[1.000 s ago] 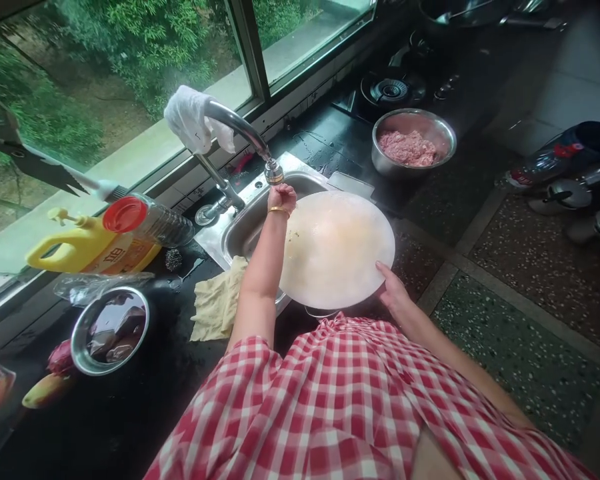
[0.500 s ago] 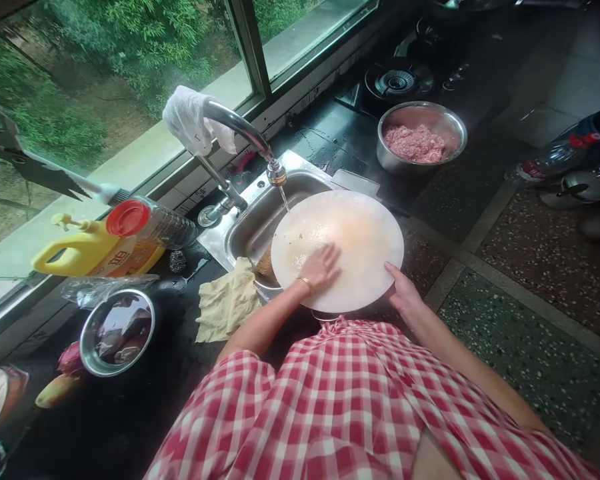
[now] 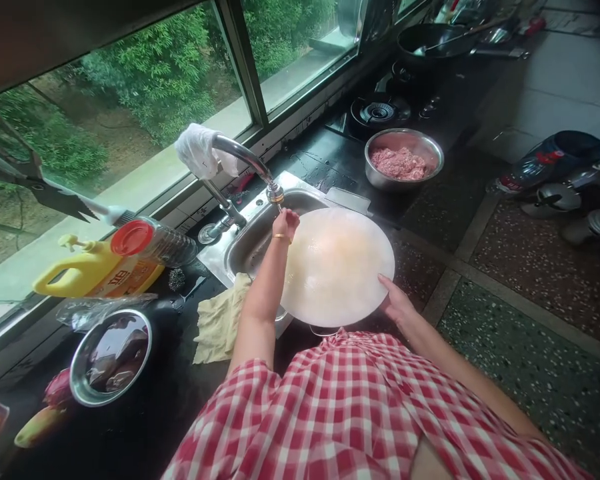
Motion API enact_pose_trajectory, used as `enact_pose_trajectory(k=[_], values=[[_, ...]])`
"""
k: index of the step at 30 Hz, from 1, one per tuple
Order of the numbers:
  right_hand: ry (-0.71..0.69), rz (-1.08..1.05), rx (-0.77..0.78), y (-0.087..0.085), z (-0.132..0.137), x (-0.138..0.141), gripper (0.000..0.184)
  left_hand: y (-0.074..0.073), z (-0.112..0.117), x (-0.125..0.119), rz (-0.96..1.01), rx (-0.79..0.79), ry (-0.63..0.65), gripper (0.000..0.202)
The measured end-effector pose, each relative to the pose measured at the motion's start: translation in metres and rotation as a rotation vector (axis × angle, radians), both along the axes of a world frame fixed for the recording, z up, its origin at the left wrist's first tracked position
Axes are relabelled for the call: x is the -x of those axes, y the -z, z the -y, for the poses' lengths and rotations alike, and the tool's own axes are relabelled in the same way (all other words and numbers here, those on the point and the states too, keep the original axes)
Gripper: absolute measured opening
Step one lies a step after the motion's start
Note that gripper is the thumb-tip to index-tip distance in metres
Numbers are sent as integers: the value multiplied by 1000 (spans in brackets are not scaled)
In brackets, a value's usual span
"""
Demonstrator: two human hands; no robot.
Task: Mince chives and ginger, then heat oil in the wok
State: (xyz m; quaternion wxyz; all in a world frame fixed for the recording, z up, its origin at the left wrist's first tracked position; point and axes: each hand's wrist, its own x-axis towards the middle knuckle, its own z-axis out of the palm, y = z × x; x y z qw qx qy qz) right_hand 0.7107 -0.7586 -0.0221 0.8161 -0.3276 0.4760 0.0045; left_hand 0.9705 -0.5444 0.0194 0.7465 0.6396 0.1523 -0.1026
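A round white cutting board lies tilted over the steel sink. My right hand grips its near right rim. My left hand is raised at the board's far left edge, right under the tap spout, with its fingers curled; whether anything is in them cannot be made out. A gold bangle sits on that wrist. A white glove or cloth hangs on the curved tap.
A steel bowl of minced meat stands right of the sink, before a gas burner and a wok. Left of the sink are a yellow cloth, an oil bottle, a yellow jug and a steel bowl.
My left hand left the board's surface, where it lay flat half a second ago, and rose back under the spout. My right hand kept its hold on the rim.
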Motion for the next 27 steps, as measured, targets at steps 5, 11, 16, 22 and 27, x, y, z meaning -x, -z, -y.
enact_pose_trajectory(k=[5, 11, 16, 22, 27], values=[[-2, 24, -27, 1, 0, 1, 17, -29, 14, -9, 87, 372, 43, 36], [19, 21, -26, 2, 0, 2, 20, -8, 9, 88, 298, -93, 523, 36], [29, 56, -35, 2, 1, 2, 22, 19, 58, 183, 746, -809, 1238, 56], [25, 5, 23, 15, 17, 5, 21, 46, 70, 85, 662, -1197, 1126, 57], [9, 12, 58, 18, 22, 9, 21, 47, -38, 22, 276, -1487, 689, 60]])
